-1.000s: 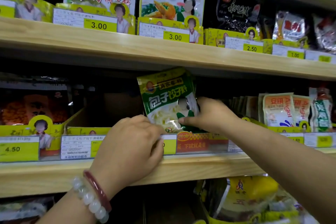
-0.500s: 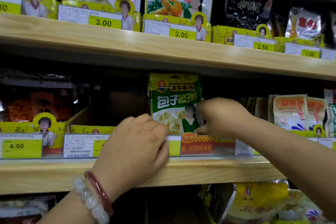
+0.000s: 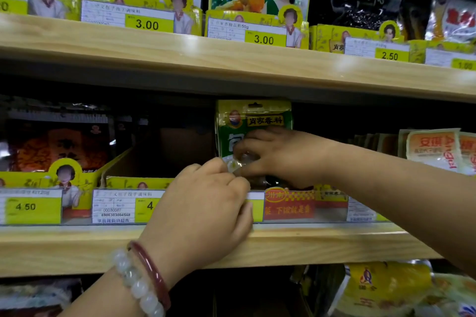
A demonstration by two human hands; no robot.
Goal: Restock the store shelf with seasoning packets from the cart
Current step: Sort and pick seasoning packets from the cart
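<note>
A green seasoning packet (image 3: 257, 116) stands upright at the front of the middle shelf (image 3: 77, 247), its top just under the shelf above. My right hand (image 3: 283, 154) reaches in from the right and lies across the packet's front, fingers curled on its lower half. My left hand (image 3: 203, 208), with two bracelets at the wrist, grips the front lip of the yellow display box (image 3: 134, 183). Its thumb is on the price strip and its fingertips touch the packet's lower left corner. The packet's bottom is hidden behind both hands.
Left of the packet the display box is dark inside. A dark red packet row (image 3: 56, 144) fills the left side; white and orange packets (image 3: 432, 149) stand at the right. The upper shelf (image 3: 231, 59) holds more packets. Yellow bags (image 3: 381, 288) lie on the shelf below.
The green packet has gone from tilted to upright and slid right and down into its place. My right hand moved from its right edge across its front. My left hand stayed on the box lip.
</note>
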